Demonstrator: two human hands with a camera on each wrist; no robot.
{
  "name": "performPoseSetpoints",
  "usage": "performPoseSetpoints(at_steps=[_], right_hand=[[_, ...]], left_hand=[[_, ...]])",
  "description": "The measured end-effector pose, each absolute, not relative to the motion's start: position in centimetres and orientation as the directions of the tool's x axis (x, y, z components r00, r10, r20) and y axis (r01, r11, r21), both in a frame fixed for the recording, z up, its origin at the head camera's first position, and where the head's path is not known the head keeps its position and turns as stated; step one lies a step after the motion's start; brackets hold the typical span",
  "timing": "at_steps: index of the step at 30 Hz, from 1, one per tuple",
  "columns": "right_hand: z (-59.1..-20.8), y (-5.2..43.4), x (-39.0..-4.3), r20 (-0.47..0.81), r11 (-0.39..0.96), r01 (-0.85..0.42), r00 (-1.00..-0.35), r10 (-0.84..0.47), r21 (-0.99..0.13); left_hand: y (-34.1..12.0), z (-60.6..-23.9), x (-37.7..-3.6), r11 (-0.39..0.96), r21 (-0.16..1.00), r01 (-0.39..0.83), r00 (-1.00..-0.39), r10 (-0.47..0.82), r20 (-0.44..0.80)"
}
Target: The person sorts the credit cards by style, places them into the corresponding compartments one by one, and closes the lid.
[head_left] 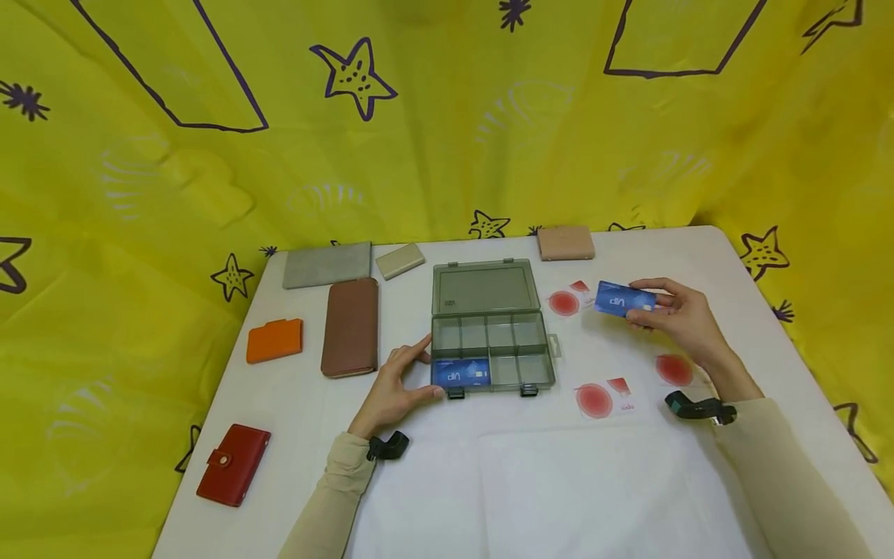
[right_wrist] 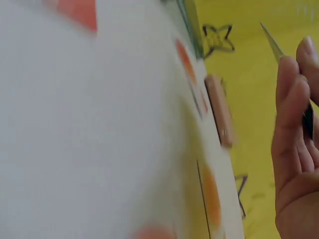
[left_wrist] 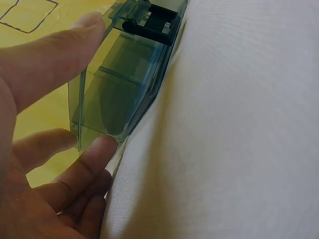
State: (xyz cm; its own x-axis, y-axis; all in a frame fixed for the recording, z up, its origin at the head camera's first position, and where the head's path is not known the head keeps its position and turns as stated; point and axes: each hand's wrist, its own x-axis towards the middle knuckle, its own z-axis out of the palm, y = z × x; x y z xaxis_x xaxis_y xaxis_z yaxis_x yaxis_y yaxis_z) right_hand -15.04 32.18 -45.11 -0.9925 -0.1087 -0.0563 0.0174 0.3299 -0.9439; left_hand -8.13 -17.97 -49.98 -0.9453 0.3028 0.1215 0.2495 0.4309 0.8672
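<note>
A translucent grey-green compartment box (head_left: pixel 461 335) stands with its lid (head_left: pixel 482 289) folded back. Across its front-left compartments lies a blue card (head_left: pixel 457 373) marked VIP. My left hand (head_left: pixel 400 384) holds the box at its left end, thumb by the front corner near a black latch (left_wrist: pixel 152 22) and fingers along the side wall. To the right of the box, my right hand (head_left: pixel 680 314) pinches another blue VIP card (head_left: pixel 618 299) between thumb and fingers, raised over the table. Seen almost edge-on, that card (right_wrist: pixel 270 41) juts from the fingertips in the right wrist view.
White cards with red circles (head_left: pixel 594 401) lie on the right, some near the right forearm. Left of the box are a brown wallet (head_left: pixel 351 326), a grey wallet (head_left: pixel 327 265), an orange holder (head_left: pixel 275 340) and a red snap wallet (head_left: pixel 233 466). A tan wallet (head_left: pixel 566 243) sits at the back.
</note>
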Motion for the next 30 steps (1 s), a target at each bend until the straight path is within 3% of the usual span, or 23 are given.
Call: performPoseSetpoints(at_steps=[7, 12, 22, 30], right_hand=[[-45.1, 27.6, -15.1, -0.063, 0.198, -0.011, -0.929, -0.365, -0.980], [-45.5, 24.0, -15.0, -0.038, 0.143, -0.031, -0.888, -0.458, -0.989], [-45.6, 16.8, -13.3, 0.081, 0.257, -0.246, -0.851, -0.519, -0.935], [-46.4, 13.0, -12.9, 0.218, 0.362, -0.494, -0.779, -0.587, -0.790]], left_hand=[[-18.1, -49.7, -8.4, 0.445, 0.856, 0.264, -0.942, 0.309, 0.130], [-18.0, -49.7, -8.3, 0.463, 0.846, 0.266, -0.943, 0.308, 0.128], [-18.1, -49.7, -7.9, 0.464, 0.846, 0.262, -0.944, 0.305, 0.125], [-18.1, -49.8, -8.1, 0.449, 0.855, 0.260, -0.943, 0.307, 0.126]])
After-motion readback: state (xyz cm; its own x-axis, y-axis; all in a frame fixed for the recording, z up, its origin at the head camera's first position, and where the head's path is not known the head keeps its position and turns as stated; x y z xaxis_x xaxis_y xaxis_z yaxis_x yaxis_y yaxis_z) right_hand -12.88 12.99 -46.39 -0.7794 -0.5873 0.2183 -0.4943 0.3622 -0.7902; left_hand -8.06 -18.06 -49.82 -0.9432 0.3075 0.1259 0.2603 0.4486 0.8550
